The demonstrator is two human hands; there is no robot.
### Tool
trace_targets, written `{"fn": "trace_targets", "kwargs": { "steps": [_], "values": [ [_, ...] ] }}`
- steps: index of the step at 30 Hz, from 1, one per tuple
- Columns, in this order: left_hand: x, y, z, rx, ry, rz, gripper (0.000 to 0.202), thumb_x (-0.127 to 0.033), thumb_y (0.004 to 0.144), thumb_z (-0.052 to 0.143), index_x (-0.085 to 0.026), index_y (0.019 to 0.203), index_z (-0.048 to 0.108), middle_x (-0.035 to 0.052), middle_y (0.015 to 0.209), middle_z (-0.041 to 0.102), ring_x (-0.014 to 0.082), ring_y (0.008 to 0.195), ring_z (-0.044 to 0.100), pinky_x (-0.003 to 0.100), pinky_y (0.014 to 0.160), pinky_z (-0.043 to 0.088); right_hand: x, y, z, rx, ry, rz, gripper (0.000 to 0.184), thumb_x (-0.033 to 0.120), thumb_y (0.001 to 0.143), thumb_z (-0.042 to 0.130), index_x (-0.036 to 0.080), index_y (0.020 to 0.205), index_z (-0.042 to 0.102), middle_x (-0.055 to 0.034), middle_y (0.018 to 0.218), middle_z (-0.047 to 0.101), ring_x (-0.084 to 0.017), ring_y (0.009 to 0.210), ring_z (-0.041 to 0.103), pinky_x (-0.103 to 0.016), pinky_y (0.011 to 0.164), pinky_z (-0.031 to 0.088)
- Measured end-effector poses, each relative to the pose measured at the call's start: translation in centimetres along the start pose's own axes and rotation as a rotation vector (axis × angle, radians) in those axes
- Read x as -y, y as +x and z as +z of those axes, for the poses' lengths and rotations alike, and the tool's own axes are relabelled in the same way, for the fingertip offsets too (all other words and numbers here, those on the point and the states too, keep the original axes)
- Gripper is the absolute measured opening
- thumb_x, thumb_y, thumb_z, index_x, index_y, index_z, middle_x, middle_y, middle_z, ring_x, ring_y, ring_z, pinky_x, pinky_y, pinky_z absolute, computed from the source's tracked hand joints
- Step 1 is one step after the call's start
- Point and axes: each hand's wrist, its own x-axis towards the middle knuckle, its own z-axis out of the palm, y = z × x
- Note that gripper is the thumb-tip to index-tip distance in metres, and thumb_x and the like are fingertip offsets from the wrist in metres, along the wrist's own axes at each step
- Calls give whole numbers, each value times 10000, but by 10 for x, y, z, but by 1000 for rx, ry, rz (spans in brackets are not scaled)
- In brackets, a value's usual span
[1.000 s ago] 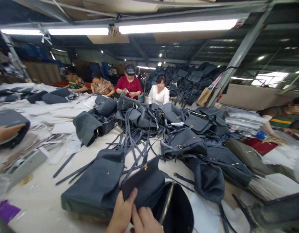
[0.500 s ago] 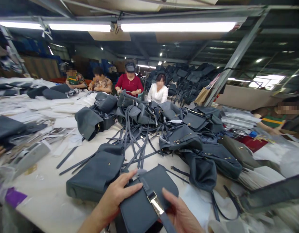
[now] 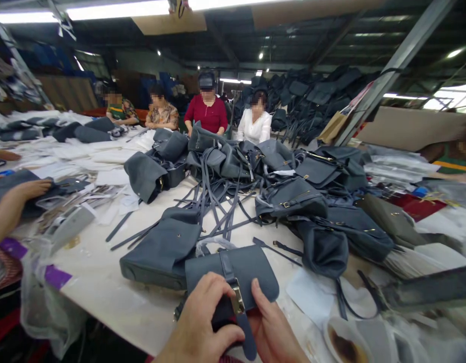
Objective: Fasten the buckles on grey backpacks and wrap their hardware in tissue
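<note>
Two bare hands appear in the head view, both at a dark blue-grey bag (image 3: 248, 262) held over the near edge of the table (image 3: 104, 297). This bag is the landmark for all positions below.

Right hand (image 3: 273, 325): grasping the bag at its right side, thumb pressed on the flap, the other fingers mostly hidden beneath. Left hand (image 3: 205, 317): fingers curled over the front of the bag, fingertips at the metal buckle (image 3: 238, 301), thumb near the strap (image 3: 248, 337) that hangs below it. Whether the left hand grips the buckle or only touches it cannot be told.

Immediately left of the bag: a larger bag (image 3: 165, 247) of similar colour, lying on the table. Beyond the bag: loose straps (image 3: 229, 222), then a pile of bags (image 3: 225, 161) with metal fittings. Right of the bag: a pale blue sheet (image 3: 312, 297) on the table and, farther off, an olive bag (image 3: 388, 217).

Well left of the bag: a co-worker's hand (image 3: 32, 190), resting on another dark item. Far beyond the bag, behind the pile: a person in a red top (image 3: 206, 113) and a person in a white top (image 3: 255, 126), side by side.
</note>
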Motion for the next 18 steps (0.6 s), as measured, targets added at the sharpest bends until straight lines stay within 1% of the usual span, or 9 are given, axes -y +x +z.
{"fn": "trace_targets", "kwargs": {
  "steps": [3,5,7,9,11,14,16,18],
  "values": [
    [-1,6,10,-76,159,-90,340,-157,573,731,-218,742,442,6,822,533,202,771,489,308,672,395,-8,2,-7,17,9,-18,546,559,717,745,165,1091,696,-113,1022,753,-320,1028,667,-446,852,553],
    [-2,9,12,-105,269,-132,378,-194,565,753,-224,683,395,5,787,509,211,761,466,314,659,355,-12,3,-11,31,6,-6,508,517,700,774,201,1092,705,-95,992,759,-326,1045,663,-440,866,549],
    [-2,11,13,-101,332,-160,365,-212,584,741,-226,653,382,9,776,498,218,769,458,316,659,330,-16,4,-14,44,5,-2,456,471,698,790,215,1068,716,-93,1002,759,-323,1052,662,-426,876,546],
    [-1,12,13,-74,332,-204,319,-204,609,705,-224,643,388,4,766,490,205,751,452,307,645,312,-21,5,-15,43,15,-30,436,476,717,775,206,1054,718,-100,1041,752,-314,1048,664,-425,879,544],
    [2,14,12,-24,258,-261,274,-180,638,652,-220,633,382,-15,730,477,174,697,441,291,615,296,-26,6,-13,37,30,-60,455,495,729,761,191,1064,707,-108,1060,749,-303,1035,668,-437,876,545],
    [8,18,6,61,80,-306,261,-146,657,601,-211,590,357,-44,652,449,131,623,427,262,573,293,-28,5,-10,47,52,-45,475,484,732,766,166,1077,693,-121,1016,759,-298,1005,681,-461,865,548],
    [12,19,1,110,-59,-339,235,-155,669,584,-209,589,370,-49,632,454,122,603,449,240,546,316,-26,3,-8,63,67,-11,471,477,750,754,158,1090,686,-124,984,764,-300,977,694,-481,853,550],
    [15,18,-3,166,-213,-390,161,-196,720,541,-214,645,400,-50,644,484,122,586,486,225,516,347,-23,2,-6,84,74,12,468,470,772,739,160,1117,675,-124,983,765,-301,952,705,-497,844,551]
  ]
}}
